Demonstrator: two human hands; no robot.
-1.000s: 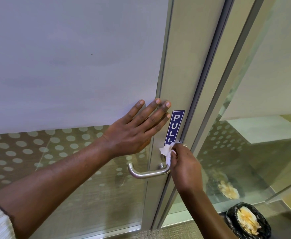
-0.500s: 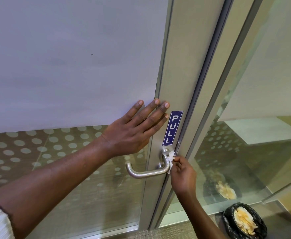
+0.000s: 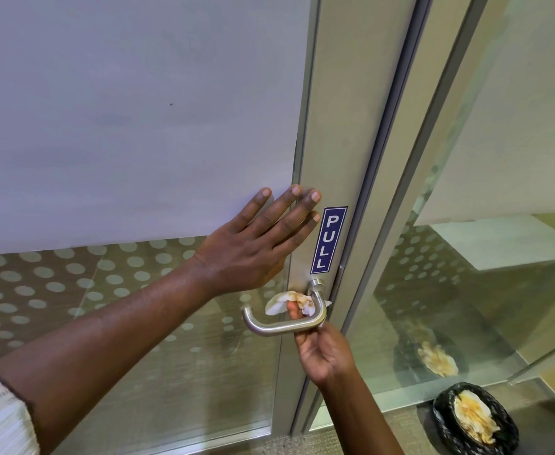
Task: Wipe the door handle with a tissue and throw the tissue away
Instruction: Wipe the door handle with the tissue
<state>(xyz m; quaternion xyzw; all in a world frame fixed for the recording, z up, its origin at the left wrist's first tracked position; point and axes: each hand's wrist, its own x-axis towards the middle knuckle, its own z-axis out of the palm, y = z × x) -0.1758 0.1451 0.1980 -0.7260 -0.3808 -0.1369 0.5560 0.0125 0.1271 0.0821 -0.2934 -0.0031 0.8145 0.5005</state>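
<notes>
Brace the door (image 3: 335, 126) with the flat, straight-fingered left hand (image 3: 249, 254) and draw the tissue (image 3: 286, 303), pinched in the curled fingers of the right hand (image 3: 322, 349) behind the door handle (image 3: 282, 327) near its bend, firmly along the lever's back.

only thing you can actually read here is the blue sign (image 3: 328, 240) stuck on the metal door frame (image 3: 345, 133), white capital letters running top to bottom: "pull". it sits just above the door handle (image 3: 279, 326). no other text anywhere.
</notes>
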